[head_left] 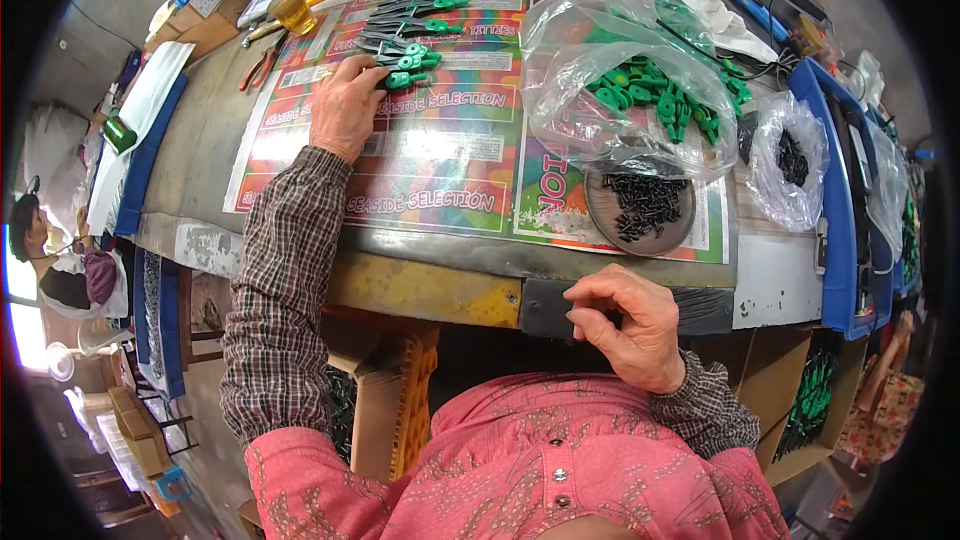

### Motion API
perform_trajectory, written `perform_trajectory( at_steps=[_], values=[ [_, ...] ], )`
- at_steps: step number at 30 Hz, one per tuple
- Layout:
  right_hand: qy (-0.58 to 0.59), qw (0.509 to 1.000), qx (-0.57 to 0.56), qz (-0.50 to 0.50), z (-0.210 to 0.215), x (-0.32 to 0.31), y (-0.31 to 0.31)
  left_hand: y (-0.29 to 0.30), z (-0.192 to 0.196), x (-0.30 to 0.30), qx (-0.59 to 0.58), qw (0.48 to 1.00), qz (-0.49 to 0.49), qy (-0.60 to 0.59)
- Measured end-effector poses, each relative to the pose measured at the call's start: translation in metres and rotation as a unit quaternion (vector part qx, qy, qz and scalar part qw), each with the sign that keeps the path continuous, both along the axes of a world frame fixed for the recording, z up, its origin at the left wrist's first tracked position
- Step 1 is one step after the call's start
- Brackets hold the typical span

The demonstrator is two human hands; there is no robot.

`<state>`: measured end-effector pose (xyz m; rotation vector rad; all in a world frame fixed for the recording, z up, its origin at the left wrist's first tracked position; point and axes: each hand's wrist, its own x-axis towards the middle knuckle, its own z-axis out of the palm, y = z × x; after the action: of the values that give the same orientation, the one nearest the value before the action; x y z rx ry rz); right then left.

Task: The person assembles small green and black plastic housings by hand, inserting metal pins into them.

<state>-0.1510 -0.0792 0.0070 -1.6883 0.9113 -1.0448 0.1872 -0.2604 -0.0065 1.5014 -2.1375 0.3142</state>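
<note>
My left hand reaches over the printed sheet to the near end of a row of flat metal blades with green plastic handles. Its fingers are bent and closed at the nearest green-handled blade; the fingertips are partly hidden. In front of the table edge is my right hand, thumb and forefinger curled together; whatever they may pinch does not show. Beyond it, a round dish carries small black pins. A clear plastic bag behind the dish holds many green plastic handles.
Pliers, a hammer and a glass of amber drink sit at the far left. A second clear bag with black pieces lies at right, beside a blue crate. Below, a cardboard box holds green-handled pieces.
</note>
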Motion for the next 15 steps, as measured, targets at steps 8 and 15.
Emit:
perform_trajectory(
  at_steps=[8, 15],
  values=[
    [-0.002, 1.000, 0.020, -0.010, -0.002, 0.005, 0.007, 0.016, -0.009, 0.018, 0.017, 0.996, -0.031, 0.081],
    [-0.006, 0.999, 0.027, -0.041, -0.008, 0.009, 0.012, 0.118, 0.019, 0.008, -0.054, 0.995, -0.040, 0.077]
  ],
)
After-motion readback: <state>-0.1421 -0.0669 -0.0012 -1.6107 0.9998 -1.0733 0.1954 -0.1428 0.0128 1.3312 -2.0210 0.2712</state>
